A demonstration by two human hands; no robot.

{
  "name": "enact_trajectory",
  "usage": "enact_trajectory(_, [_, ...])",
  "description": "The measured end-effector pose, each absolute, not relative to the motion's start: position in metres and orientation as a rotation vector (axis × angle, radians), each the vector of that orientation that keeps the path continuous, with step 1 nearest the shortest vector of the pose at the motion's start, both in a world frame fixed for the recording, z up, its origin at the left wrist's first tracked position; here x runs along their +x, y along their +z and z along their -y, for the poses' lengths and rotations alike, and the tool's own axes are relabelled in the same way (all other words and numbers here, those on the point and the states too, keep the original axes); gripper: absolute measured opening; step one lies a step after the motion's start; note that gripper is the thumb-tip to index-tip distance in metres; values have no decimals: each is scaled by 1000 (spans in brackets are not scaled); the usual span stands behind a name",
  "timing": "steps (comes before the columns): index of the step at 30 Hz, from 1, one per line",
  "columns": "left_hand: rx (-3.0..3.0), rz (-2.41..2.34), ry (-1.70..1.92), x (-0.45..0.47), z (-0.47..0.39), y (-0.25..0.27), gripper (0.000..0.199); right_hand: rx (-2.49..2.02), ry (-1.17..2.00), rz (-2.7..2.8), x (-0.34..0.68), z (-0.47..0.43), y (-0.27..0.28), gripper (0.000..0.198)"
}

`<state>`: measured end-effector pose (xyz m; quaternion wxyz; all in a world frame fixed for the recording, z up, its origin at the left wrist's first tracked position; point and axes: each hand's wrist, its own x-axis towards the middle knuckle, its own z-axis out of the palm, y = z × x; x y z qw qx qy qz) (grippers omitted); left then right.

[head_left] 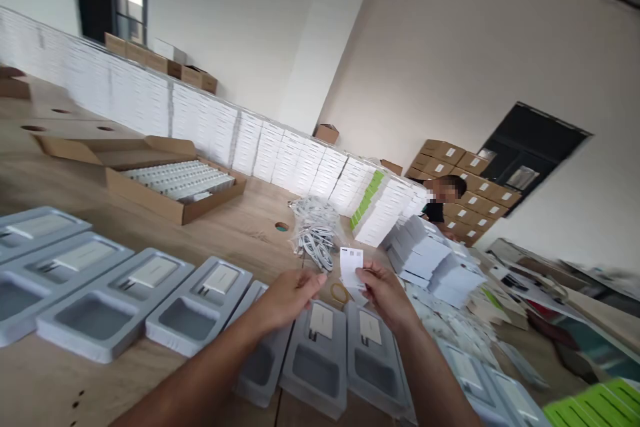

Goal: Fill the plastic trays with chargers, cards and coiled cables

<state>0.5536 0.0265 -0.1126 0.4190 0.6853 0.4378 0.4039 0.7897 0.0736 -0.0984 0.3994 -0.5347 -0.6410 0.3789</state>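
My right hand (383, 290) pinches a small white printed card (351, 267) between thumb and fingers, above the far end of a grey tray (373, 363). To its left, my left hand (287, 297) is closed, thumb and forefinger together; anything between them is too small to make out. Below the hands stand grey moulded trays, each with a white plug-in charger (321, 320) in its upper recess and a larger hollow beneath. My left forearm partly covers one tray. A bundle of grey cables (316, 243) lies beyond my hands, near a yellow ring (339, 291).
White boxes (205, 120) form a long stacked row along the back. An open carton (185, 213) with white items stands at the left. White stacks (423, 247) and plastic bags (430, 313) lie right. Another person (440, 197) is behind them, before brown cartons (480, 203).
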Motion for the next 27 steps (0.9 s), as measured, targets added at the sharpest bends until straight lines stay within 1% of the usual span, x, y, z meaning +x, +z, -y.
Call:
enact_trajectory(3, [1459,-827,976,556,-25,-111,50,-1052,1232,1566,751,-41,-102,30])
enact_trajectory(7, [1353,-709,912,559,-23,-108,40,-895,1315,1591,740,-19,-105,27])
enact_trajectory(10, [1212,-665,873,560,-20,-104,32,-846,1318,1537,749,-20,-112,21])
enact_trajectory(12, [1125,-618,851,560,-19,-102,31,-844,1282,1528,755,-24,-118,19])
enact_trajectory(14, [1104,-606,837,559,-18,-100,34,-869,1171,1588,759,-25,-120,19])
enact_trajectory(17, [1234,-719,863,559,-17,-99,36,-920,983,1711,760,-24,-117,19])
enact_trajectory(19, [1328,-812,890,559,-18,-100,35,-956,997,1708,759,-23,-112,21])
enact_trajectory(23, [1393,-869,899,562,-20,-102,34,-983,1131,1750,757,-22,-107,27])
enact_trajectory(27, [1391,-887,893,563,-19,-101,36,-1004,1108,1831,757,-23,-109,26])
